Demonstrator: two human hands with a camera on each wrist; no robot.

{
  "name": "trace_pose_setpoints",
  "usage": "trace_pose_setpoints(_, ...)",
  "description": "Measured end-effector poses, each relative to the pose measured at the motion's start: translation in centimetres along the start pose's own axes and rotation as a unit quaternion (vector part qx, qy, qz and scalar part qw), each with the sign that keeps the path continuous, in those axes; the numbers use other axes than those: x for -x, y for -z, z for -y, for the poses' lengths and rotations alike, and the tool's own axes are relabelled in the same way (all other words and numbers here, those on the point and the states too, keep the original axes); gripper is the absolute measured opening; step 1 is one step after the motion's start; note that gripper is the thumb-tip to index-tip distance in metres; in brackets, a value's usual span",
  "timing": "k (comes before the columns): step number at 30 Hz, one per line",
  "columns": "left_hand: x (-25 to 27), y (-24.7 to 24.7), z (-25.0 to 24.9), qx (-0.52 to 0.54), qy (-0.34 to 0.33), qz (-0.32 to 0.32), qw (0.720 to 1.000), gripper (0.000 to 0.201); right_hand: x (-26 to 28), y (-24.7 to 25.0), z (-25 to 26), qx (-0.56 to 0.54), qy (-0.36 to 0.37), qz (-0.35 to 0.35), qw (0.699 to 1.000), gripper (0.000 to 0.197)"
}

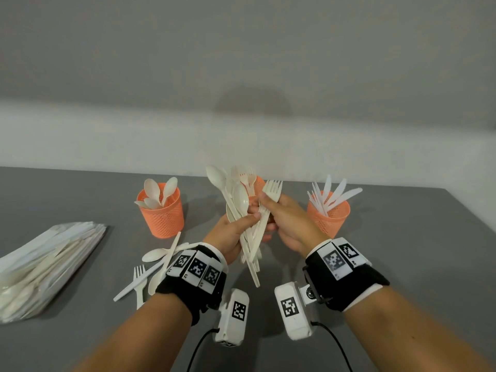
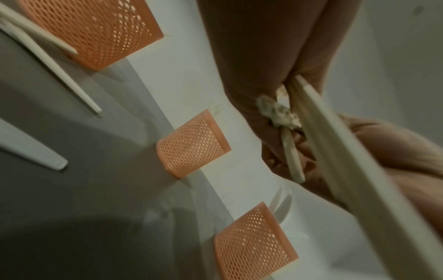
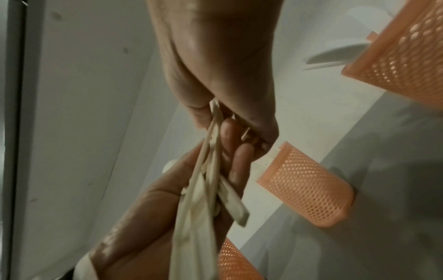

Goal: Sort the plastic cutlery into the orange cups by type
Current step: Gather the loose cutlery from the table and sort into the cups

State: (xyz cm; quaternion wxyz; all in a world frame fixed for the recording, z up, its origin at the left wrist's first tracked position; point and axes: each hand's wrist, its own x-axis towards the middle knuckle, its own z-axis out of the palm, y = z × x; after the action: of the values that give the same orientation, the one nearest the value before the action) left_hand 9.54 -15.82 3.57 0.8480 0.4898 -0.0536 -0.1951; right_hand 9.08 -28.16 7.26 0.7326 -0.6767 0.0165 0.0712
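Note:
Above the table's middle, my left hand (image 1: 243, 224) grips a bundle of cream spoons and forks (image 1: 239, 200), handles pointing down. My right hand (image 1: 268, 204) pinches a fork (image 1: 272, 190) at the bundle's right side. The right wrist view has the right hand (image 3: 223, 121) above, the left hand (image 3: 155, 208) below and the bundle (image 3: 199, 204) between them. Three orange mesh cups stand behind: the spoon cup (image 1: 162, 213) on the left, the fork cup (image 1: 259, 185) half hidden by my hands, the knife cup (image 1: 330, 214) on the right. The left wrist view shows the bundle's handles (image 2: 354, 155).
Loose spoons, a fork and a knife (image 1: 154, 267) lie on the grey table (image 1: 402, 251) by my left wrist. A clear bag of more cutlery (image 1: 45, 267) lies at the far left. A white wall rises just behind the cups.

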Motion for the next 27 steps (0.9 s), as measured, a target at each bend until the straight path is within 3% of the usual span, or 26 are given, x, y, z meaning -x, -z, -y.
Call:
trace_pose_setpoints(4,0.2,0.7,-0.6,-0.027,0.005,-0.045,0.999,0.017,-1.1,-0.1,0.5,-0.112,0.063,-0.085,0.988,0.018)
trace_pose_setpoints(6,0.5,1.3,-1.0,-0.030,0.023,-0.043,0.998,0.018,-1.4,0.2,1.0,-0.123,0.088,-0.087,0.985,0.013)
trace_pose_setpoints(10,1.4,2.1,-1.6,-0.035,0.060,0.040,0.997,0.012,-1.1,-0.5,2.5,-0.018,0.100,-0.049,0.994,0.008)
trace_pose_setpoints(15,1.4,3.0,-1.5,-0.068,0.088,0.068,0.991,0.029,-2.4,-1.8,3.1,0.133,0.053,0.016,0.990,0.014)
trace_pose_setpoints(19,1.3,3.8,-1.8,-0.114,0.110,0.078,0.984,0.033,-3.4,-2.7,3.2,0.130,0.055,0.030,0.990,0.015)
trace_pose_setpoints(21,1.4,4.1,-1.8,-0.145,0.135,0.086,0.976,0.032,-4.2,-3.1,3.1,0.182,0.053,0.033,0.981,0.011)
trace_pose_setpoints(22,1.3,4.3,-1.7,-0.154,0.139,0.085,0.975,0.030,-4.6,-3.2,3.0,0.206,0.054,0.038,0.976,0.018)
trace_pose_setpoints(24,1.3,4.6,-1.5,-0.157,0.122,0.070,0.978,0.024,-5.1,-3.7,3.0,0.216,0.048,0.041,0.974,0.022)
trace_pose_setpoints(27,1.2,5.4,-1.3,-0.148,0.089,0.047,0.984,0.013,-6.2,-3.6,4.1,0.146,0.075,-0.004,0.986,0.012)
